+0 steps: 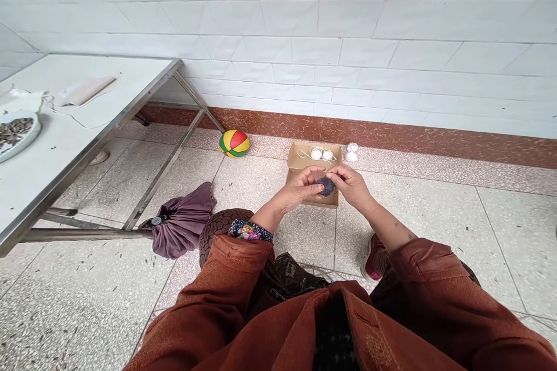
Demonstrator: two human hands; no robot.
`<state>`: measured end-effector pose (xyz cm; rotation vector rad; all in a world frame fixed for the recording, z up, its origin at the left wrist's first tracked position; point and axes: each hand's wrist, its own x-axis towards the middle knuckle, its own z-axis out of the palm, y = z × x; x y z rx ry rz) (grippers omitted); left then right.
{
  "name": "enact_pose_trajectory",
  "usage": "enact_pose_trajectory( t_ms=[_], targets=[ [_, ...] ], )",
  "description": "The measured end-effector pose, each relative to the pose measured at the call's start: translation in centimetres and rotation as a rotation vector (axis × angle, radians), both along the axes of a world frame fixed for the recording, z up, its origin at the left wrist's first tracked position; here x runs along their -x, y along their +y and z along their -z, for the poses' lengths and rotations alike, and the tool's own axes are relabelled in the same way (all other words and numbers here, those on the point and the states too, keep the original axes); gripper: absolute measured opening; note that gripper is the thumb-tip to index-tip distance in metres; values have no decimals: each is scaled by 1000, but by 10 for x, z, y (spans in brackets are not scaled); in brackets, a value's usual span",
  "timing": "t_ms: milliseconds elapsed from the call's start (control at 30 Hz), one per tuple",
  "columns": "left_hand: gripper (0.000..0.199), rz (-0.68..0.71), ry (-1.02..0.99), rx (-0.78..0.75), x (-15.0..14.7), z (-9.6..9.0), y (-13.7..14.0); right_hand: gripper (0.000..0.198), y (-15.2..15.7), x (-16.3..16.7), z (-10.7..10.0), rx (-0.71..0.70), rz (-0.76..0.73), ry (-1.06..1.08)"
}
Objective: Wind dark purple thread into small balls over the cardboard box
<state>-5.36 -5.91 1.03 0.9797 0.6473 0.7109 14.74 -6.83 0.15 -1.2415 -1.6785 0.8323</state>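
Observation:
A small dark grey-purple ball of yarn (326,186) is held in front of me, above the near part of an open cardboard box (329,205). My left hand (301,185) grips the ball from the left, with the thumb across its face. My right hand (351,186) is at the ball's upper right, thumb and forefinger pinched together; the yarn strand between them is too fine to make out clearly. Two white yarn balls (321,154) with loose strands lie in the far part of the box. More white yarn balls (351,154) sit on the floor just right of it.
A metal-framed table (96,105) stands at the left, bearing a plate (33,138) of dark dried bits. By its leg lies a striped ball (234,143). A purple cloth bag (185,221) slumps on the tiled floor. The tiled wall (278,73) rises beyond the box.

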Motion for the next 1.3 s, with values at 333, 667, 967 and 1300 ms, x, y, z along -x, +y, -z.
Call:
enact_pose_trajectory(
  t_ms=[333,667,967,1300],
  targets=[
    [47,-152,-116,127,2,4,7,16,-6,7,18,-7,-55,-125],
    [50,-165,189,-13,4,12,9,14,-9,2,-2,-148,-141,-180],
    [67,151,-9,131,5,-8,-4,15,3,-1,12,-110,-92,-107],
    [36,-192,-96,200,11,7,10,13,-5,8,21,-52,-147,-165]
  ],
)
